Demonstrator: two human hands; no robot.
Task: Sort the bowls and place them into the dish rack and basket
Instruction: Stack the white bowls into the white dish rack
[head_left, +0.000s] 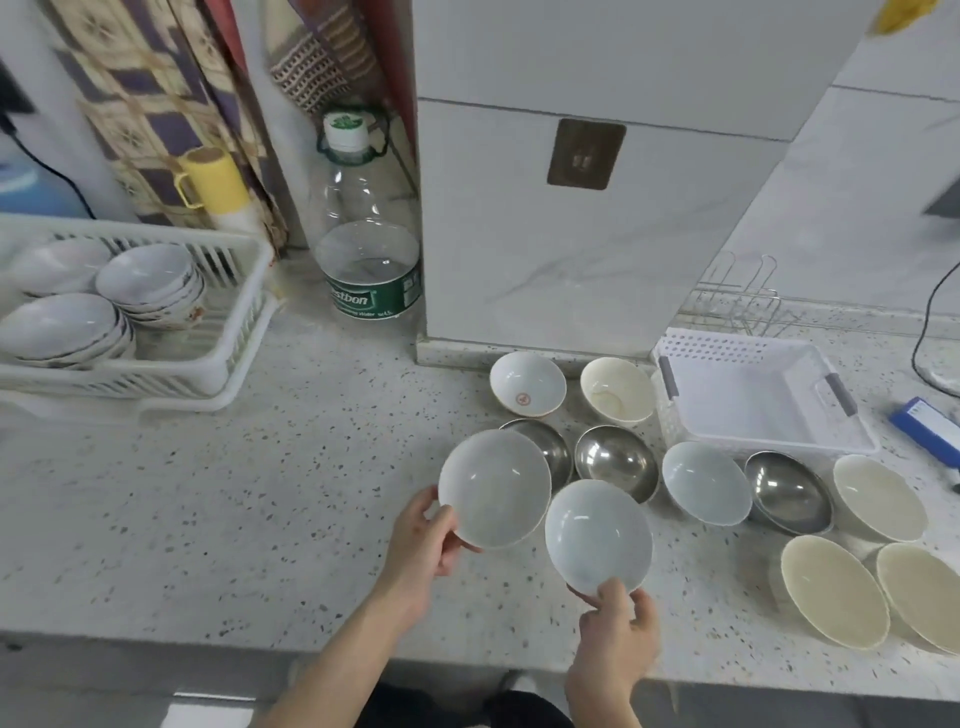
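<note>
Nearest the viewer, two bare forearms reach over the edge of a speckled table (260, 519). The right hand (615, 631) pinches the near rim of a pale blue-white bowl (597, 535), thumb on the inside of the rim; that grip is pressed together on the bowl. The left hand (423, 540) pinches the lower left rim of a second pale bowl (493, 486) of the same look, thumb on top and fingers beneath. Both bowls appear tilted and raised off the table, though how far cannot be told.

Just behind them sit two steel bowls (615, 460), the left one partly hidden by the lifted bowl. To the right lie a third pale bowl (704, 480), another steel bowl (787, 491) and three wide cream bowls (831, 590). Further back stand a small white bowl with a red mark (527, 384) and a cream bowl (615, 389).

Beyond those on the right is a white plastic basket (753, 353), with nothing visible inside. Far left is a white dish rack (228, 358) already holding stacks of patterned bowls (150, 280). A large water bottle (369, 249) stands at the back.

The step in hand looks like gathering matching pale bowls, one per hand. The next move probably calls for nesting them, or carrying them to one container; which container suits them is not clear.
</note>
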